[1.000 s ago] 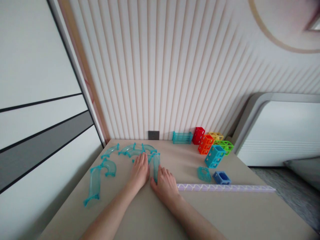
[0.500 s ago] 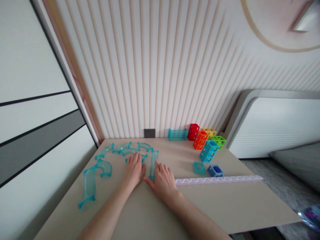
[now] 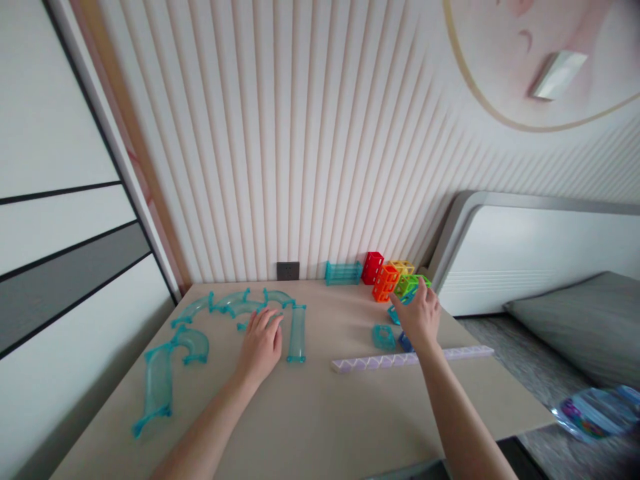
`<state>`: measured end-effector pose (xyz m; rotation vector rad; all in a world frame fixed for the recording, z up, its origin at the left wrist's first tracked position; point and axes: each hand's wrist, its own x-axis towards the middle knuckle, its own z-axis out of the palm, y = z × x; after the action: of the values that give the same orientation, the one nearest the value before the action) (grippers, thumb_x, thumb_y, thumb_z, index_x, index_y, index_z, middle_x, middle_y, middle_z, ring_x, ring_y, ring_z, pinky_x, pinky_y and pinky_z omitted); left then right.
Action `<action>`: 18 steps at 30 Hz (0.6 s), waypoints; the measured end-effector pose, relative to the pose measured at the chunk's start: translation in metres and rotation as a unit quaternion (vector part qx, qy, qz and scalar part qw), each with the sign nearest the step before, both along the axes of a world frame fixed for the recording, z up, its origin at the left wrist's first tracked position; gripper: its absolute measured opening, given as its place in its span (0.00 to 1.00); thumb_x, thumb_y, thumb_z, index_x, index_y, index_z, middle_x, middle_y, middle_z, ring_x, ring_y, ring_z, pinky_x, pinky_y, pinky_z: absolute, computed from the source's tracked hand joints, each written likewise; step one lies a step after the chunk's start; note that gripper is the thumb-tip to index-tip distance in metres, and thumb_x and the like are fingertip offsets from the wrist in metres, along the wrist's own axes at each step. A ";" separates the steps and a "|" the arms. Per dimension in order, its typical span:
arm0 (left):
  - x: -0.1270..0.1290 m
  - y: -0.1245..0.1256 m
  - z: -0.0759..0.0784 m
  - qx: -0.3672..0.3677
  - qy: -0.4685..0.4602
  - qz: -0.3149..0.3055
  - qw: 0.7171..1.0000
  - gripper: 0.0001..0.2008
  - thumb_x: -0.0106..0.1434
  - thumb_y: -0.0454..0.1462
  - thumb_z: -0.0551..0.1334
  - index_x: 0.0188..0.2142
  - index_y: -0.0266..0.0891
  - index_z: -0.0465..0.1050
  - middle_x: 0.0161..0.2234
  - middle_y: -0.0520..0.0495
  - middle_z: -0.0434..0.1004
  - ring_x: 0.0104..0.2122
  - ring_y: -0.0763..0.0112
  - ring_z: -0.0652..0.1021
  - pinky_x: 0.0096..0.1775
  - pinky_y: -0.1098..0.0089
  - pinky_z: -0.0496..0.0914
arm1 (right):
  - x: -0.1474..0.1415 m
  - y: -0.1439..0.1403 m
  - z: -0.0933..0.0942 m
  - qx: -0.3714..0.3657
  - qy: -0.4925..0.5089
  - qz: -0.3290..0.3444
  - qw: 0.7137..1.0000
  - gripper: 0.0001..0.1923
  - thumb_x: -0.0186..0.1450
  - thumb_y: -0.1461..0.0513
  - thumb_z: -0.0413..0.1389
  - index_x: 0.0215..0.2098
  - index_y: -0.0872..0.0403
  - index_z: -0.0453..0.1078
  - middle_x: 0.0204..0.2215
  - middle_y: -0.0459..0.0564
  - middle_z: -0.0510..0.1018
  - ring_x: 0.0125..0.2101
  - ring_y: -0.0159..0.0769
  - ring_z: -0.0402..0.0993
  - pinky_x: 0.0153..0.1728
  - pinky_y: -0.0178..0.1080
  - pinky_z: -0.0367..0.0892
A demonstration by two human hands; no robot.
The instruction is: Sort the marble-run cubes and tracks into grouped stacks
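Observation:
My left hand [image 3: 262, 341] is open, its fingers loosely curled over a curved translucent teal track piece [image 3: 242, 326], which it mostly hides. Just right of it lies a straight teal track piece [image 3: 297, 335]. More curved track pieces [image 3: 234, 303] form an arc behind, joined at the left to a wide straight piece [image 3: 159, 380]. Over on the right side, my right hand [image 3: 421, 312] reaches above a blue block [image 3: 394, 316], thumb and fingers apart. Its fingers are near the green block [image 3: 411, 283] too; I cannot tell whether they touch either.
Orange block [image 3: 385, 283], red block [image 3: 373, 268] and yellow block [image 3: 403, 267] stand by the wall, near a teal tube-like piece [image 3: 343, 273]. A teal ring-like piece [image 3: 383, 337], a dark blue block [image 3: 405, 342] and a long lilac strip [image 3: 375, 363] lie closer.
My right hand has left the straight track piece and moved right to the coloured blocks. My left hand has stayed near the curved piece. The view has shifted slightly to the right.

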<state>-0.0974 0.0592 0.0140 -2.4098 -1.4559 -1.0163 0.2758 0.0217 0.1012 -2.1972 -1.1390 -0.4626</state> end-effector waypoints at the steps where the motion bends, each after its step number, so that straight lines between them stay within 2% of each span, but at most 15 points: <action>1: 0.002 -0.001 0.001 0.000 -0.003 -0.009 1.000 0.17 0.67 0.32 0.52 0.47 0.39 0.78 0.51 0.39 0.79 0.57 0.52 0.74 0.64 0.48 0.63 | 0.006 -0.001 -0.003 -0.004 -0.002 -0.006 1.000 0.40 0.65 0.48 0.53 0.69 0.59 0.52 0.59 0.68 0.67 0.59 0.58 0.62 0.56 0.51 0.59; 5: 0.004 -0.004 0.002 -0.006 -0.013 -0.022 1.000 0.17 0.66 0.30 0.52 0.46 0.39 0.78 0.50 0.39 0.79 0.56 0.53 0.74 0.63 0.48 0.63 | 0.014 -0.001 -0.013 -0.077 -0.006 -0.011 0.997 0.37 0.67 0.53 0.52 0.69 0.63 0.54 0.55 0.69 0.71 0.55 0.57 0.67 0.54 0.49 0.62; 9: 0.002 -0.002 0.002 -0.008 -0.014 -0.024 1.000 0.16 0.66 0.30 0.52 0.45 0.39 0.78 0.50 0.39 0.79 0.56 0.52 0.75 0.63 0.46 0.63 | 0.018 0.003 -0.024 -0.177 -0.013 0.014 0.984 0.30 0.69 0.57 0.48 0.67 0.57 0.61 0.60 0.67 0.69 0.58 0.57 0.66 0.52 0.51 0.64; 13: -0.001 -0.002 0.001 -0.005 -0.011 -0.025 1.000 0.16 0.65 0.29 0.53 0.43 0.39 0.78 0.49 0.39 0.79 0.55 0.52 0.75 0.63 0.46 0.63 | 0.027 0.010 -0.034 -0.214 -0.029 0.079 0.973 0.28 0.68 0.61 0.49 0.66 0.51 0.64 0.65 0.60 0.67 0.62 0.52 0.64 0.58 0.51 0.59; 18: 0.001 -0.001 0.000 -0.006 -0.009 -0.036 0.999 0.15 0.65 0.28 0.54 0.42 0.40 0.78 0.48 0.40 0.79 0.55 0.53 0.75 0.63 0.48 0.63 | 0.044 0.025 -0.039 -0.254 -0.045 0.152 0.954 0.28 0.66 0.62 0.54 0.65 0.49 0.66 0.62 0.58 0.72 0.63 0.49 0.65 0.60 0.53 0.55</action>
<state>-0.0966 0.0577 0.0140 -2.4846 -1.3934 -1.0491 0.3194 0.0463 0.0617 -2.3713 -1.7715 -0.1437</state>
